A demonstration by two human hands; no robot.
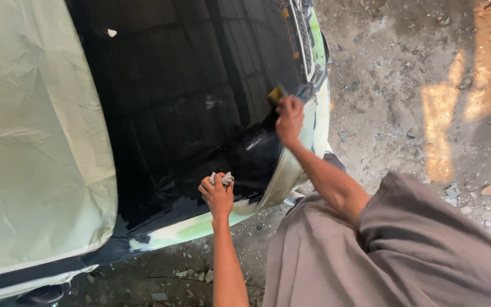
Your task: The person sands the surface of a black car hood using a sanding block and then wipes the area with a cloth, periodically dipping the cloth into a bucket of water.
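A glossy black car hood (188, 91) fills the upper middle of the view. My left hand (217, 196) rests near the hood's lower edge, closed on a crumpled grey rag (224, 178). My right hand (289, 119) reaches farther up the hood's right side and grips a small yellow pad (277, 94) pressed against the black paint. Pale green filler patches (194, 227) show along the hood's rim below my left hand.
A pale masking sheet (29, 142) covers the car at the left. The front grille (302, 34) sits at the top. Dirt ground (416, 96) with stones and debris lies to the right. My grey garment (382, 256) fills the lower right.
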